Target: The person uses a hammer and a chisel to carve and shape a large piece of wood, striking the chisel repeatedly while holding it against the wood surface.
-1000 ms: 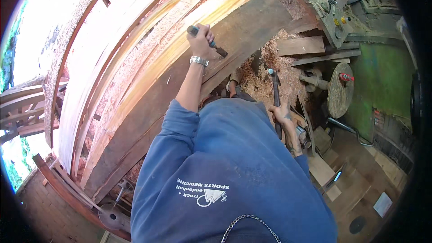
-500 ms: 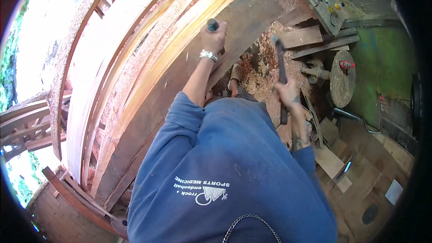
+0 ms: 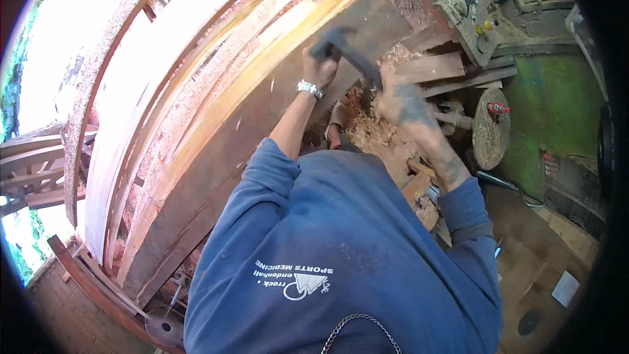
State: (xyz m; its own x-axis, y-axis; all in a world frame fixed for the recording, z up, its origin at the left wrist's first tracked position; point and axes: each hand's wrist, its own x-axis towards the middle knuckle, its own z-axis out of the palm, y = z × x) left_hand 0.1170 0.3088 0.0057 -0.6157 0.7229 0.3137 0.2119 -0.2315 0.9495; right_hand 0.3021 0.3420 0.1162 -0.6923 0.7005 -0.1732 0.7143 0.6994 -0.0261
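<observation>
My left hand point(image 3: 320, 67), wearing a metal-banded watch, is closed on a chisel over a long dark plank point(image 3: 275, 111) with a pale yellow edge; the hammer and fingers hide most of the chisel. My right hand point(image 3: 395, 97), smeared by motion, is closed on the handle of a dark hammer point(image 3: 358, 60). The hammer's head is right over the top of the chisel in my left hand, and I cannot tell whether they touch. Wood shavings point(image 3: 373, 131) lie below the plank around my feet.
Long curved boards point(image 3: 118, 177) run along the left. Short offcuts point(image 3: 429, 65), a round speckled disc point(image 3: 490, 131) with a red tool and a green panel point(image 3: 550, 118) are on the right. A cluttered grey board point(image 3: 485, 26) is at the upper right.
My right hand has swung the hammer up and left from beside my body to over the chisel. My left hand has shifted slightly right along the plank.
</observation>
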